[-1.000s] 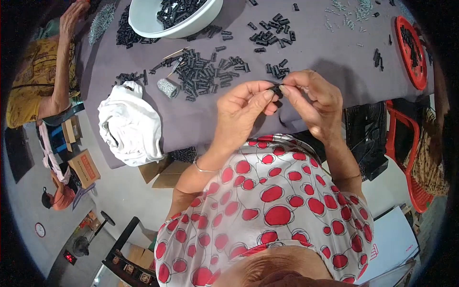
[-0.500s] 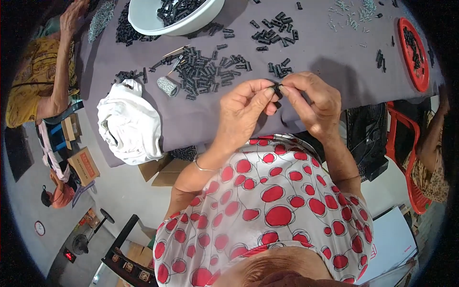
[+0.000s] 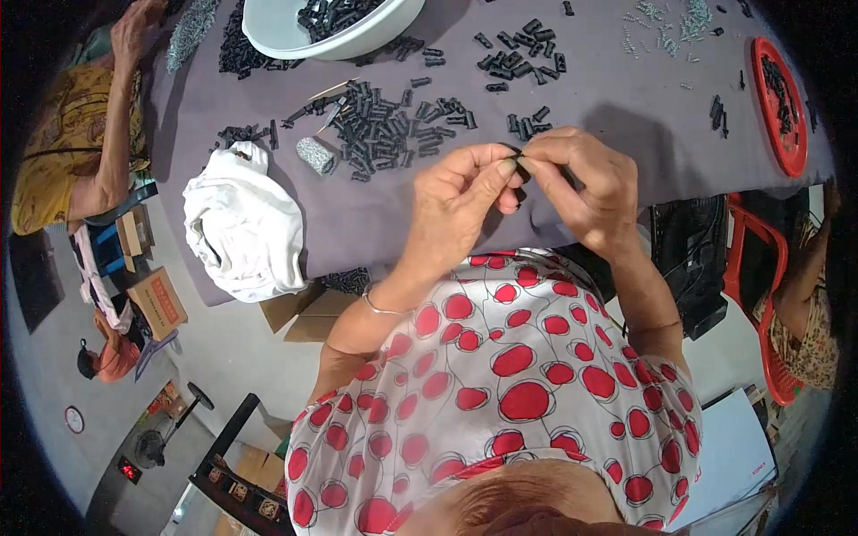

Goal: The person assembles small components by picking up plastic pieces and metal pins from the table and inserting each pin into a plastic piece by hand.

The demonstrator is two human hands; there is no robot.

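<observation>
Grey cloth covers the desk, which fills the upper part of the view and carries everything being worked on. At its far edge stands a white bowl holding small black plastic pieces, and at the right rim lies a round red tray with a few more of them. A crumpled white cloth lies on the near left corner of the desk. Near the bowl, a loose pile of black pieces spreads over the grey cover, with a small grey speckled roll just beside it. A second, smaller cluster of black parts lies farther back. Close to the desk's near edge, the left hand and the right hand meet, fingertips touching. Both hands have their grip pinched together on one small black piece, held between thumbs and forefingers just above the cloth, right in front of the pile. Another person in a yellow garment sits at the left end of the desk.
</observation>
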